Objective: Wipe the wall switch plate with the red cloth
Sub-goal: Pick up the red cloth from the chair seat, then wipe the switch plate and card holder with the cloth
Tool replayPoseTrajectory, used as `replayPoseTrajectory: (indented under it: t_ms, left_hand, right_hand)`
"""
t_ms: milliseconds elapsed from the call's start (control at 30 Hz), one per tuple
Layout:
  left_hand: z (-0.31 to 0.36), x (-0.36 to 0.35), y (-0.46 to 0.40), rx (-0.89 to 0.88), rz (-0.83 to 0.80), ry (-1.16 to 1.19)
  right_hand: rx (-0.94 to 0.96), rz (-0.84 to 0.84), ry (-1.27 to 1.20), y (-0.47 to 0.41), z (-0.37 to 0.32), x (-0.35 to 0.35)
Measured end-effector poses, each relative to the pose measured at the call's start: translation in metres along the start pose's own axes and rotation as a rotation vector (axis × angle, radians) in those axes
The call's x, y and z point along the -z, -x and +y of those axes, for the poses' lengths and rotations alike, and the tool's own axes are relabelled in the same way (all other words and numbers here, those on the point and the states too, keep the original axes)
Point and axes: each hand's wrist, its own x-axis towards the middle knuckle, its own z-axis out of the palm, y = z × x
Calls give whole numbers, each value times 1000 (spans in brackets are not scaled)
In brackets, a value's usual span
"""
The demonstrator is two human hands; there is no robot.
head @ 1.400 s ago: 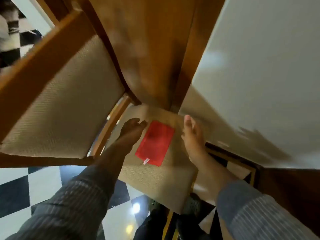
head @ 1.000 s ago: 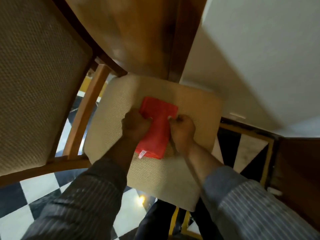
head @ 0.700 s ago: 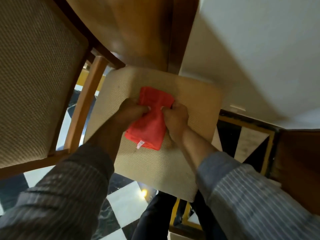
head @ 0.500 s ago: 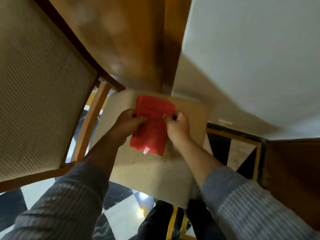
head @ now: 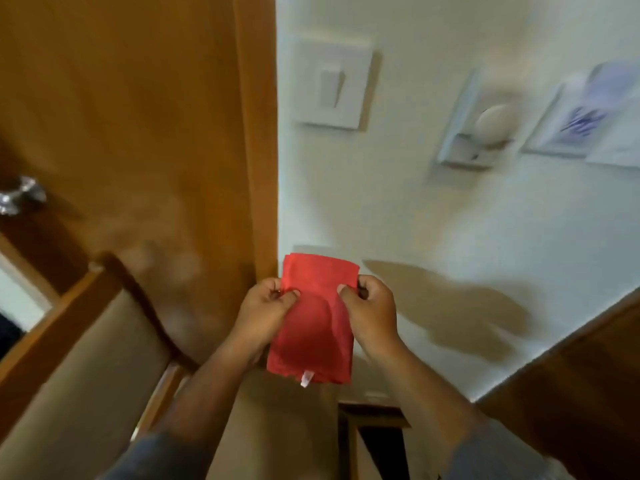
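Observation:
A folded red cloth (head: pixel 313 327) with a small white tag at its lower edge hangs in the air in front of me. My left hand (head: pixel 265 311) pinches its left edge and my right hand (head: pixel 369 308) pinches its right edge. The white wall switch plate (head: pixel 332 84) with a single rocker is mounted on the pale wall, well above the cloth and just right of the wooden door frame. The cloth is apart from the plate.
A wooden door (head: pixel 121 116) with a metal handle (head: pixel 17 199) fills the left. A cushioned chair back (head: pixel 69 375) stands at the lower left. A white dial unit (head: pixel 481 126) and a paper sheet (head: pixel 581 119) hang on the wall to the right. A dark wooden surface (head: pixel 588 393) is at lower right.
Both hands took hold of the red cloth on the chair seat and lifted it up. My view rose from the seat to the wall, bringing the switch plate into sight.

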Motion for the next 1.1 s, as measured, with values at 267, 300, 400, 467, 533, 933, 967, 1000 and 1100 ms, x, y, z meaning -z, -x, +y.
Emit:
replayPoseTrajectory:
  t_ms: [267,300,400,467,533,933,967,1000,1100]
  left_hand:
    - [144,-59,14,-316,-32,46]
    - [157,-67,17,-346,-42,43]
    - [190,-88,24,-416,-47,35]
    - [207,-99,27,-454,-39,38]
    - [225,-115,29,-493,-29,33]
    - [288,-232,18,-742,32,-165]
    - [289,-242,17,-763,33,-202]
    - [290,-254,17,-786,35,-242]
    - [292,-276,12,-858,23,-396]
  right_hand:
    - [272,217,-100,-17,-115,95]
    - [303,237,-111,-20,-124,107]
    - [371,278,-123,-29,-149,134]
    - [402,305,-135,-33,-160,148]
    - [441,337,-143,-36,-169,166]
    - [603,609,-162,-96,-178,261]
    - [615,623,-174,-101,-171,266]
    - [631,629,-174,-109,-164,272]
    - [681,647,-102,-131,-141,281]
